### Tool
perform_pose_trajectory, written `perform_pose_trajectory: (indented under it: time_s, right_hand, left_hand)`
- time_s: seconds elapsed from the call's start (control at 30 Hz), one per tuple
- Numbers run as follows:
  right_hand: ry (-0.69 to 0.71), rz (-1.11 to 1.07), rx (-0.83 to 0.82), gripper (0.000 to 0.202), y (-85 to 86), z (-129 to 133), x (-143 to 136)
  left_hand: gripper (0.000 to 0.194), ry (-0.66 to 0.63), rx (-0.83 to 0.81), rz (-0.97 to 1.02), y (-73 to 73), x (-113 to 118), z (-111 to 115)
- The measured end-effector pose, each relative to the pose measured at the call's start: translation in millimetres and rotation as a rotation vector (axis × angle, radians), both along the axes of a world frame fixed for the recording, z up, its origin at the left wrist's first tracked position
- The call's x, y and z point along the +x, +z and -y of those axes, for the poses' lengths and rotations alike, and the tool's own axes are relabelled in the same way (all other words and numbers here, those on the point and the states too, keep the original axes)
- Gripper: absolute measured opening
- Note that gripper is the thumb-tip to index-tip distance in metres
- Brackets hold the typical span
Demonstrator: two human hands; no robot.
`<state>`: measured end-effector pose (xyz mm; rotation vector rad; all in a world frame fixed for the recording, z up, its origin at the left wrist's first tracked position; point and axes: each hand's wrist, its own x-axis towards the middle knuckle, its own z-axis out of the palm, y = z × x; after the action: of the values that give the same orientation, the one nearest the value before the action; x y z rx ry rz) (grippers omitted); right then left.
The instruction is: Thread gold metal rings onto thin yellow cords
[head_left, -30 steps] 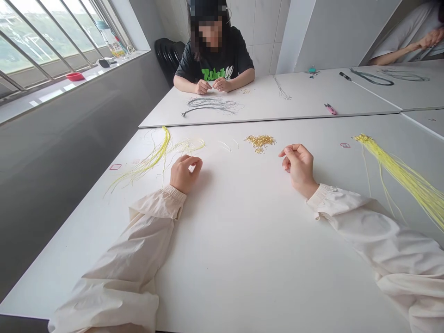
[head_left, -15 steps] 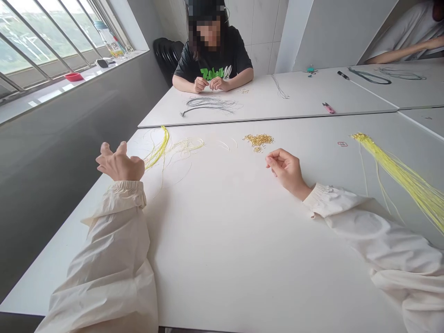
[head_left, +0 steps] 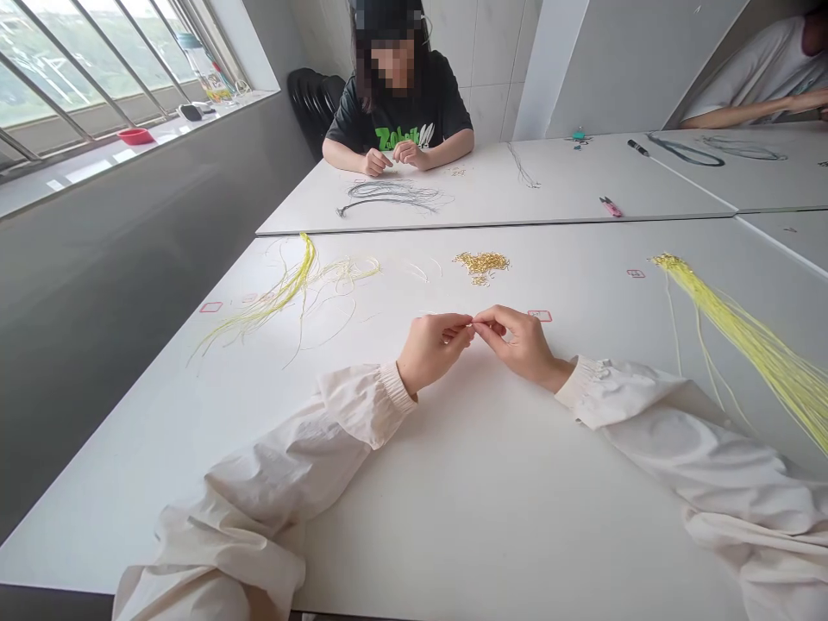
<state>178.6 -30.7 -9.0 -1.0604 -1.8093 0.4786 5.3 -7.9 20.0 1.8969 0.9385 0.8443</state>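
My left hand (head_left: 435,352) and my right hand (head_left: 523,347) meet over the white table (head_left: 414,500), their fingertips pinched and touching. Whatever lies between the fingers is too small to make out. Just beyond them is a small pile of gold-coloured metal pieces (head_left: 482,264). To the left lies a loose bunch of thin yellow cords (head_left: 298,280), its strands fanned toward me. At the right a thicker bundle of yellow cords (head_left: 743,336) stretches toward the table's edge, with gold bits at its far end.
Across the table a person in a dark shirt (head_left: 407,112) works with both hands behind some grey cords (head_left: 394,194). Pink snips (head_left: 610,207) lie at the far right. Another person's arm (head_left: 743,112) rests farther off. A red dish (head_left: 135,136) stands on the windowsill.
My left hand has come from beside the yellow cords on the left, fingers spread, to meet my right hand, and is now pinched. My right hand has shifted slightly toward me.
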Motion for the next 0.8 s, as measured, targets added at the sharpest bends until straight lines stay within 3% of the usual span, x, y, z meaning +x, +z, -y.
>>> perform_pose_trajectory:
  time_s: [0.2,0.33,0.4,0.57,0.8]
  right_hand:
    - [-0.113,0.048,0.054,0.013,-5.7,-25.4,16.8]
    - [-0.353,0.055,-0.038,0.007,-10.9,-66.0,40.8]
    - [-0.408,0.068,-0.082,0.004,-12.9,-87.9,51.5]
    - [-0.427,0.113,-0.154,0.003,-16.4,-123.3,62.3]
    - [-0.376,0.267,-0.161,0.008,-20.2,-128.5,65.3]
  left_hand:
    - [0.028,0.124,-0.106,-0.014,-11.4,-6.4,-14.6]
    - [0.031,0.128,-0.142,0.031,-15.4,-4.9,-14.9]
    - [0.031,0.121,-0.157,0.047,-16.2,-4.4,-15.1]
    - [0.032,0.107,-0.191,0.075,-16.4,-5.7,-15.3]
    - [0.032,0.101,-0.221,0.111,-16.7,-5.6,-14.6]
